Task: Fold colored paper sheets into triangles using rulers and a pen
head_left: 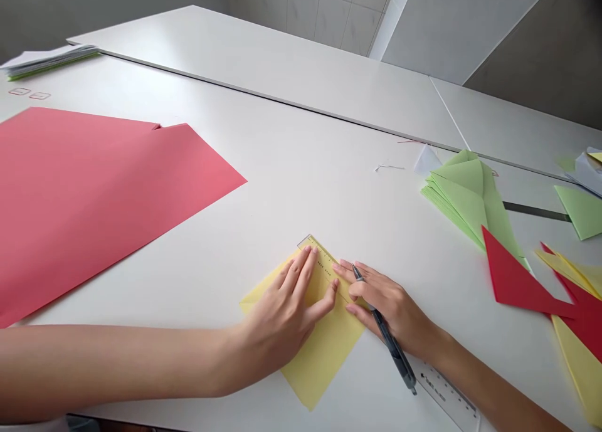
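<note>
A yellow sheet of paper lies on the white table, turned so that one corner points toward me. Across its upper right edge runs a clear ruler, which passes under my right hand and shows again by the wrist. My left hand rests on the paper and ruler with fingers stretched out flat and the thumb apart. In my right hand is a dark pen, its tip pointing up and away from the paper. Fingertips of that hand touch the ruler and the paper's right edge.
A large red sheet covers the left side. Folded green papers are stacked at the right, beside red folded pieces and yellow ones. A pile of papers sits far left. A seam crosses the table.
</note>
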A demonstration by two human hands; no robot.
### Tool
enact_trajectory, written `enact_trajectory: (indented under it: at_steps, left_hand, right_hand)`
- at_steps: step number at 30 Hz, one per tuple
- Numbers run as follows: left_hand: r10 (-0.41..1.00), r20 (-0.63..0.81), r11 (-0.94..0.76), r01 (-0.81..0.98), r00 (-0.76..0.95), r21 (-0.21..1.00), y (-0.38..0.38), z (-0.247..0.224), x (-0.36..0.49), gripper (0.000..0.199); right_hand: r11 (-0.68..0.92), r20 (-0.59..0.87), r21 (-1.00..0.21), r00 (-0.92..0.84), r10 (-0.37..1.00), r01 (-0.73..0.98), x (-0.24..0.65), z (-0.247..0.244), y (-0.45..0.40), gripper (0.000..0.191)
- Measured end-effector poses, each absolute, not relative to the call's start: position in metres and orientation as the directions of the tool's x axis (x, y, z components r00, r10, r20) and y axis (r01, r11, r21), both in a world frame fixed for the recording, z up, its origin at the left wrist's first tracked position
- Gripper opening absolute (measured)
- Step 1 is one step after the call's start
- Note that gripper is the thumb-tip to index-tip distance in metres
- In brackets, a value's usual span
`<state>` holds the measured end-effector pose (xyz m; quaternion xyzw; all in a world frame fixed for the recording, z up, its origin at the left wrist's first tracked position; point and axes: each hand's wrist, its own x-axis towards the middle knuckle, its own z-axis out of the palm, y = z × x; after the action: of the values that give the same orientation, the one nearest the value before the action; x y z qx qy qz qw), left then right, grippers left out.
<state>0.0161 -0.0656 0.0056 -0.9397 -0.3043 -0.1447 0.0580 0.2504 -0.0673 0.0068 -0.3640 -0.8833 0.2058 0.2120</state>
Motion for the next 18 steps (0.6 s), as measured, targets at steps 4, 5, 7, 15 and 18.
enact_trajectory:
  at_steps: [4,5,7,15,18]
  left_hand:
    - [0.551,0.318,-0.817,0.577,0.771,0.015,-0.0661,0.0050,0.0153,0.062]
    - [0.547,0.322,-0.821,0.571,0.773,0.023,-0.0660,0.0046,0.0151,0.064]
    - [0.541,0.324,-0.826,0.563,0.776,0.031,-0.0657,0.0034,0.0149,0.065]
    - [0.547,0.307,-0.821,0.571,0.779,0.016,-0.0651,0.0034,0.0153,0.062]
    - [0.545,0.300,-0.823,0.568,0.783,0.014,-0.0663,0.0036,0.0147,0.068]
  right_hand:
    - [0.651,0.225,-0.515,-0.645,0.730,0.558,0.2504,0.0076,-0.0674,0.014]
    - [0.650,0.225,-0.517,-0.644,0.731,0.558,0.2505,0.0079,-0.0674,0.014]
    - [0.646,0.222,-0.523,-0.642,0.734,0.557,0.2509,0.0083,-0.0674,0.014]
    - [0.646,0.212,-0.521,-0.649,0.731,0.557,0.2524,0.0080,-0.0688,0.017]
    - [0.641,0.210,-0.529,-0.646,0.734,0.557,0.2526,0.0077,-0.0692,0.018]
